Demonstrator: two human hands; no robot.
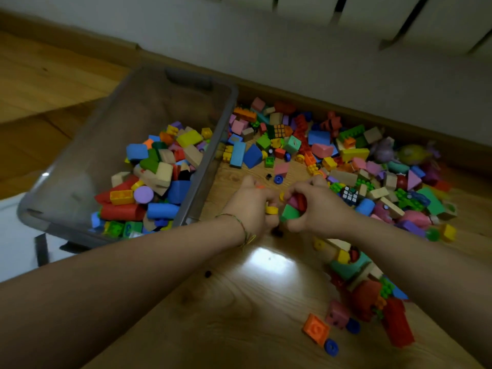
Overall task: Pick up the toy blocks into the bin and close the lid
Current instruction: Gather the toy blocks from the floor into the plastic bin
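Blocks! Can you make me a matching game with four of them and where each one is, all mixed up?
Things
1. purple round block
2. green block
3. orange square tile
4. yellow ring

Places
A. lying on the floor, nearest the person
B. held by the left hand
C. inside the bin
D. gripped by the right hand

Pairs: 1-C, 2-D, 3-A, 4-B
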